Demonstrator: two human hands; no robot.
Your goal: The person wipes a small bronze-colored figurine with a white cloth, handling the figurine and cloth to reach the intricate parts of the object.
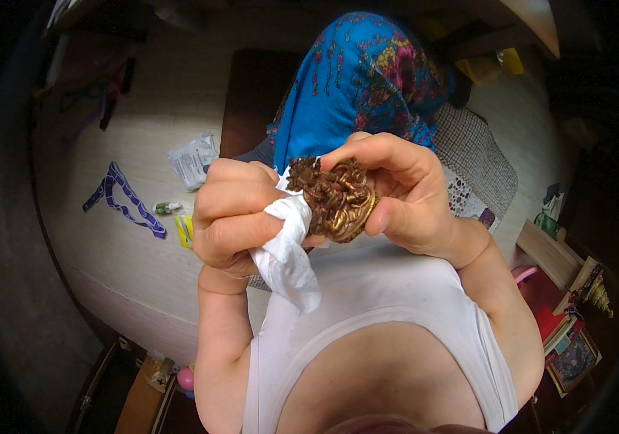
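Observation:
A small ornate brass-coloured figurine (339, 200) is held up in front of my chest. My right hand (409, 190) grips its right side between the thumb and fingers. On the other side, my left hand (239, 217) is closed around a crumpled white cloth or wipe (290, 266), which touches the figurine's left edge and hangs down below the fist. Part of the white material shows behind the figurine's top left. The fingertips of my left hand are partly hidden.
On the pale floor at left lie a purple patterned strap (125, 200), a white plastic packet (195, 160), a small green-and-white bottle (166, 208) and a yellow packet (184, 230). Blue floral fabric (331, 92) covers my bent leg. Books and a framed picture (572, 361) stand at lower right.

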